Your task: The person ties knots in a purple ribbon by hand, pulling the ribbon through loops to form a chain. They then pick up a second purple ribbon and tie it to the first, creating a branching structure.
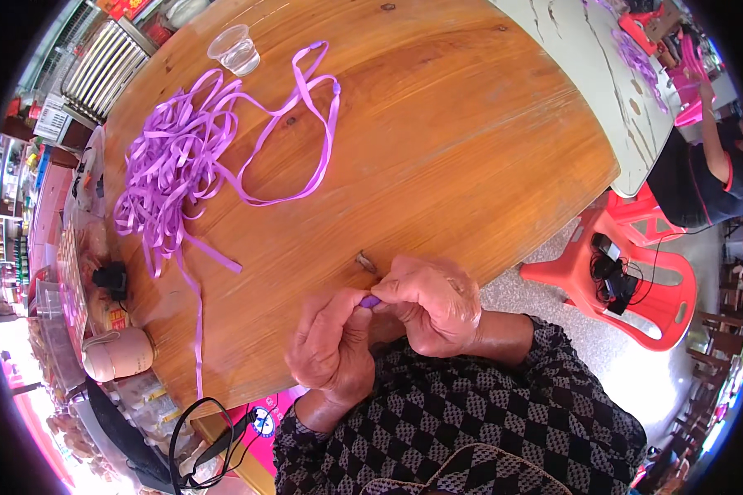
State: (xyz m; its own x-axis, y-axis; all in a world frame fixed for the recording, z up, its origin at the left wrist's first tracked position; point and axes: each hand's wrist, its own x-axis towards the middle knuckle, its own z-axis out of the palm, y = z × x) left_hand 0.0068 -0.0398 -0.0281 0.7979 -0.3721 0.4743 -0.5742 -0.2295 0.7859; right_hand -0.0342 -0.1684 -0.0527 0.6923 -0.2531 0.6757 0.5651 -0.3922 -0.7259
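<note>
My left hand (332,342) and my right hand (433,304) meet above the near edge of the wooden table. Between their thumbs and fingertips they pinch a small dark purple piece (370,302); most of it is covered, so its kind is unclear. A tangled heap of light purple ribbon (169,169) lies at the left of the table. One loop with darker purple bits spreads right from the heap, and a single strand runs down over the near edge. Just beyond my fingers sits a small brown scrap (365,262).
A clear plastic cup (236,51) with clear liquid stands at the far left of the wooden table (437,148). A pink cylinder (117,355) is at the left edge. On the right, a red stool (664,289) holds black cables; a person (710,165) sits by a white table (586,66).
</note>
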